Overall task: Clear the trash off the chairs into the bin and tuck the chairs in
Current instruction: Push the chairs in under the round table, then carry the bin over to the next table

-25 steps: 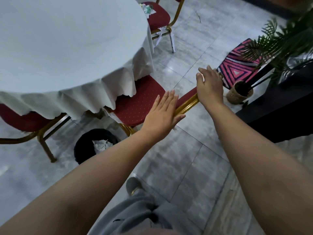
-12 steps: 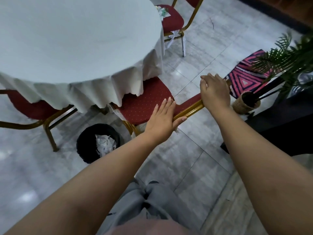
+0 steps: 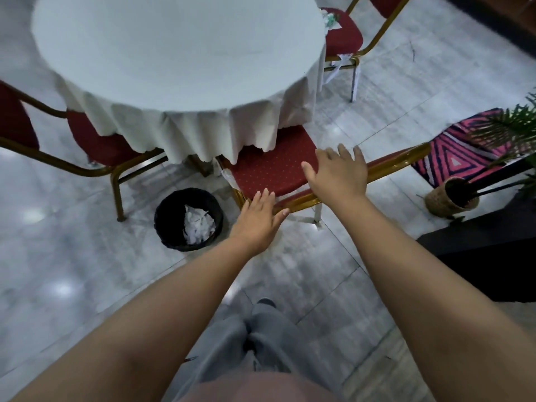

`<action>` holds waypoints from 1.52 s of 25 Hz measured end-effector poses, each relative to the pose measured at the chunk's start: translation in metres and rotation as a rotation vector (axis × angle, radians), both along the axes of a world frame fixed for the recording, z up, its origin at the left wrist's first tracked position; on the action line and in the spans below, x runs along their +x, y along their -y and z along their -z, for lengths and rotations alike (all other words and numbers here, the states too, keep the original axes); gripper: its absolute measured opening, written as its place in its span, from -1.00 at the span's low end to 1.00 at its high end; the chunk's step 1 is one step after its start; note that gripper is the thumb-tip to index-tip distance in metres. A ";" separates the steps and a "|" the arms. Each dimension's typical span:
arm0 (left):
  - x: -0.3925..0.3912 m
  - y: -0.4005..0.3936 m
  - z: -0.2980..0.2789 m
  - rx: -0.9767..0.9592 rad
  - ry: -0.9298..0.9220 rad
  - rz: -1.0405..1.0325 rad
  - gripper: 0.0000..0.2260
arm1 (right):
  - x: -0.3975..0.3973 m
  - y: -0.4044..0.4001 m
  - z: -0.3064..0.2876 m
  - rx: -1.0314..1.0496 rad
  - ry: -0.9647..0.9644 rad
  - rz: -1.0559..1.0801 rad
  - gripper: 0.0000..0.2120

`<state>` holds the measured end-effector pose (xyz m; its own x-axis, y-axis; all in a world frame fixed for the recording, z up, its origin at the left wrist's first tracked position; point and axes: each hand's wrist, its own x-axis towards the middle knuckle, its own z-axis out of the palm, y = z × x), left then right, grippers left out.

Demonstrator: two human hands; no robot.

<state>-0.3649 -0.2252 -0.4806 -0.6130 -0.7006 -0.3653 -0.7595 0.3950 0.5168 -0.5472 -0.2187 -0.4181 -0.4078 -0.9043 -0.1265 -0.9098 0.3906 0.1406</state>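
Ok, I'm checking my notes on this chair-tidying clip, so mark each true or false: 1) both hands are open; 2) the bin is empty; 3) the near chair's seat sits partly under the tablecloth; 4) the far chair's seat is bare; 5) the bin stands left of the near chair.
1) True: left hand and right hand have straight fingers.
2) False: the bin holds white crumpled paper.
3) True: the tablecloth overhangs the near chair.
4) False: trash lies on the far chair.
5) True.

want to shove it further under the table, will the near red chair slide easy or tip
The near red chair probably slides easily: thin gold metal legs on glossy floor tiles. Likely light. Pushing low at the seat rail, where the left hand rests, seems unlikely to tip it.
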 end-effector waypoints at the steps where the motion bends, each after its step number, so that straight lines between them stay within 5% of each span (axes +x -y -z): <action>1: 0.014 0.005 0.006 0.008 0.034 -0.014 -0.37 | 0.011 0.003 0.004 0.039 0.011 -0.023 -0.38; 15: 0.265 0.126 0.136 0.223 0.274 -0.524 -0.40 | 0.232 0.087 0.187 0.378 0.597 0.029 -0.55; 29: 0.269 0.259 0.434 0.496 0.133 -1.040 -0.38 | 0.225 0.219 0.500 0.238 0.673 0.321 -0.34; 33: 0.270 0.274 0.488 0.600 0.044 -1.188 -0.35 | 0.220 0.239 0.554 0.250 0.769 0.449 -0.33; 38: 0.263 0.279 0.488 0.629 -0.041 -1.292 -0.27 | 0.218 0.243 0.555 0.206 0.780 0.554 -0.53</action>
<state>-0.1017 -0.5043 -0.9688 0.2985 -0.4964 -0.8152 -0.3836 -0.8445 0.3737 -0.3290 -0.4621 -0.9730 -0.5029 -0.5398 -0.6750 -0.4713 0.8259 -0.3093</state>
